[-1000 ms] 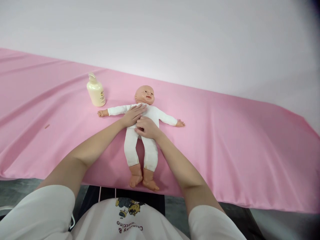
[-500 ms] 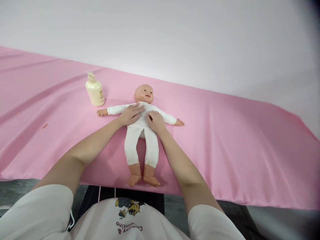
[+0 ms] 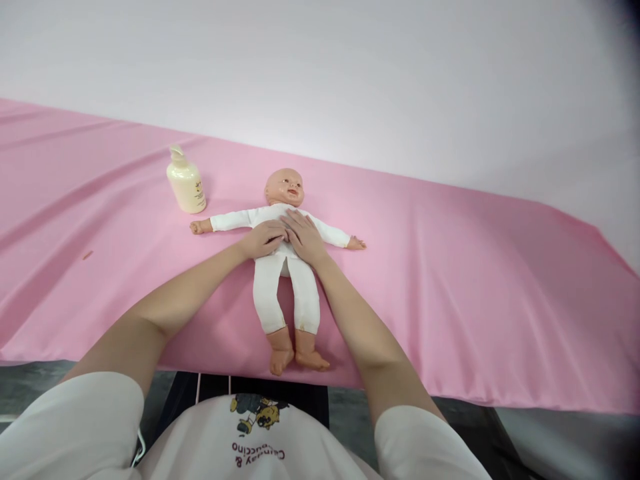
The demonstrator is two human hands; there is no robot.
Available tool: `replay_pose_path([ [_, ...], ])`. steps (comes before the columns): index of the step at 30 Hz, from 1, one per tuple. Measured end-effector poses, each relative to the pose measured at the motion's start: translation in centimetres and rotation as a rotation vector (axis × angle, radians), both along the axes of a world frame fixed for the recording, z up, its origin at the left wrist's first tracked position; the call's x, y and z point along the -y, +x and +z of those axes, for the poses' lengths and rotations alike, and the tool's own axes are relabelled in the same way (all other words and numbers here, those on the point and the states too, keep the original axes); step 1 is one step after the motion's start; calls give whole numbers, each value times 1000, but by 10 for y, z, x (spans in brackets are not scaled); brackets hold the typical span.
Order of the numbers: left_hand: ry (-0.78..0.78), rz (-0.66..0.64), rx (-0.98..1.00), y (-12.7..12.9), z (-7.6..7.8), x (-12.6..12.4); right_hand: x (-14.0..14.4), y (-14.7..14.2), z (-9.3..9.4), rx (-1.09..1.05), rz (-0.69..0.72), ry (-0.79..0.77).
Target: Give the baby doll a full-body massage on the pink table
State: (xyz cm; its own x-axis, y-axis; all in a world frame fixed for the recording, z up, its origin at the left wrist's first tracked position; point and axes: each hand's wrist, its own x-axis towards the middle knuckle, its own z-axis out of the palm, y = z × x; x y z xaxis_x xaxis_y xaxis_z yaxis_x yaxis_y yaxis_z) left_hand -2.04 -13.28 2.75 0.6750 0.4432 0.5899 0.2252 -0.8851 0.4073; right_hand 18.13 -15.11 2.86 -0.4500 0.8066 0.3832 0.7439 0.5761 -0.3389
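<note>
A baby doll (image 3: 273, 287) in a white suit lies on its back, its head away from me, arms spread and feet towards me. My left hand (image 3: 263, 239) rests on the side of its belly, fingers loosely bent and pointing inward. Flatter on the chest and belly lies my right hand (image 3: 306, 238), its fingers stretched up towards the doll's neck. The fingertips of both hands come close together at the middle of the torso. Neither hand grips anything, and they hide part of the doll's front.
A cream pump bottle (image 3: 187, 183) stands beyond the doll's arm on the left. Pink cloth (image 3: 465, 280) with soft folds covers the table. A small brownish piece (image 3: 87, 255) lies on it at the far left. Behind the table rises a white wall (image 3: 320, 80).
My right hand has uncurled and slid up the chest. My left hand has drawn down towards the belly, its fingers more bent. The doll's legs have shifted slightly to the right.
</note>
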Motion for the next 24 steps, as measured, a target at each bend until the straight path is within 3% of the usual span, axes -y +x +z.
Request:
replay_pose_path([
  [7,-73,298,30,-8,-7,-9,3,-1,-3,-62,-202,194],
  [12,-62,463,-63,-9,-3,-3,6,-1,0,79,19,155],
  [18,-12,392,-98,-9,-1,0,11,-3,8,115,166,133],
  [24,-94,353,-122,-10,-4,-1,15,-10,13,78,278,155],
])
